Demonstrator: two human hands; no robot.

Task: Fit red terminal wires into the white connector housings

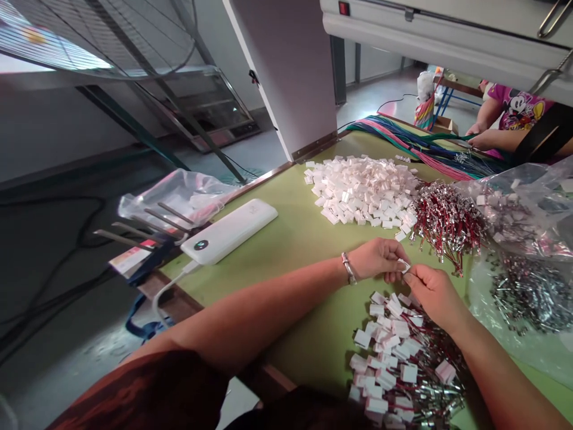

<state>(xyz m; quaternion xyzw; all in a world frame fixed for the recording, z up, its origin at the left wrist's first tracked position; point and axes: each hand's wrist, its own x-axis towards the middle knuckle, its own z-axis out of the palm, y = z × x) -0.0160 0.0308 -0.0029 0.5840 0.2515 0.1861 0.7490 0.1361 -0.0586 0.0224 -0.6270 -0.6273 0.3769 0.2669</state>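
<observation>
My left hand (378, 259) pinches a small white plastic connector housing (404, 266) between thumb and fingers. Closed fingertips of my right hand (432, 289) meet it at the housing's right side; whatever they grip is too small to make out. Just below both hands lies a heap of red wires with white housings (394, 352) on one end and metal terminals on the other. Beyond my hands are a pile of loose white housings (362, 188) and a bundle of short red wires with metal terminals (447, 218).
A white power bank (230, 233) with a cable lies on the green table (286, 251). Clear plastic bags with small parts (532, 292) sit at right. Long coloured wires (403, 140) run along the far edge, where another person's hands (481, 137) work. A fan guard (102, 42) hangs upper left.
</observation>
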